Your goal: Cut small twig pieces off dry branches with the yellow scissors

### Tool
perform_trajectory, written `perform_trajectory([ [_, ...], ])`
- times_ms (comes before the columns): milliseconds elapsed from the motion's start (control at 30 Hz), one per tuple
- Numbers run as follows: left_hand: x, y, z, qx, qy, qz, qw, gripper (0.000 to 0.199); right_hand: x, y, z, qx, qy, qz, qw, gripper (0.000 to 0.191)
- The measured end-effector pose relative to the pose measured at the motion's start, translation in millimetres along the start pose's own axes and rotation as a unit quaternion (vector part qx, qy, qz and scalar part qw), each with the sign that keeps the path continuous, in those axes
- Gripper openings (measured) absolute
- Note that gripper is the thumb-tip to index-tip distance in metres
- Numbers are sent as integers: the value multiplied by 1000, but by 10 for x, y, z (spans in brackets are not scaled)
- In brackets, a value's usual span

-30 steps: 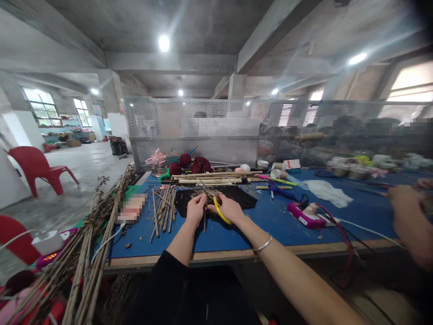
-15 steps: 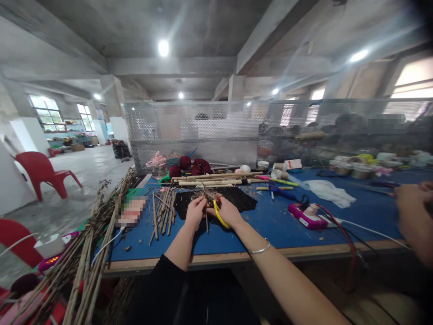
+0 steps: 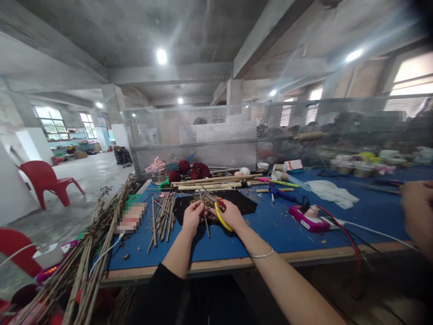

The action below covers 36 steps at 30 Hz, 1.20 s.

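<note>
My left hand (image 3: 192, 216) pinches a thin dry stick (image 3: 207, 226), which points down toward the table's near edge. In my right hand (image 3: 232, 215) are scissors with yellow handles (image 3: 221, 220); their blades reach up and left, near the stick's upper part. Whether the blades touch the stick I cannot tell. Beneath both hands spreads a black cloth (image 3: 246, 203) strewn with brown plant scraps. Cut sticks (image 3: 165, 219) lie in a loose pile to the left of my left hand.
Long dry stalks (image 3: 86, 253) lean over the left edge of the blue table (image 3: 267, 241). Maroon yarn balls (image 3: 184, 167) and light rods (image 3: 216, 181) lie at the back. A purple power strip (image 3: 309, 220) with cables sits right. Another person's hand (image 3: 417, 207) shows at far right.
My right hand with the scissors has moved slightly right, away from my left hand. My left hand still holds the stick. The view has shifted a little.
</note>
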<state>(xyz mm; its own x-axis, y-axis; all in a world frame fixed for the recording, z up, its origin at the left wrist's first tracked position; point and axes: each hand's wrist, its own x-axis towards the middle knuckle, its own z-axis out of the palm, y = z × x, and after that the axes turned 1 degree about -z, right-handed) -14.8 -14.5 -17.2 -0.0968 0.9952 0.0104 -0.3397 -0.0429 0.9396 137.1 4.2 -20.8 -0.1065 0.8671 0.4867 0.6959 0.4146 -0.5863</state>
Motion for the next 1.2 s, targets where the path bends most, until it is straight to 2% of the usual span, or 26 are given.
perform_trajectory([
  [333,-11,-36,27,48,-38,17,998,50,-21,-25,26,-21,-48,-8,999,42],
  [533,11,-55,30,54,-25,19,998,49,-35,-69,12,-13,-39,-8,999,40],
  [700,-5,-43,40,44,-25,19,999,47,-64,-122,-17,4,-71,15,997,37],
  [1200,-5,-38,30,78,-12,39,996,41,-52,-143,-10,-55,-79,38,995,41],
])
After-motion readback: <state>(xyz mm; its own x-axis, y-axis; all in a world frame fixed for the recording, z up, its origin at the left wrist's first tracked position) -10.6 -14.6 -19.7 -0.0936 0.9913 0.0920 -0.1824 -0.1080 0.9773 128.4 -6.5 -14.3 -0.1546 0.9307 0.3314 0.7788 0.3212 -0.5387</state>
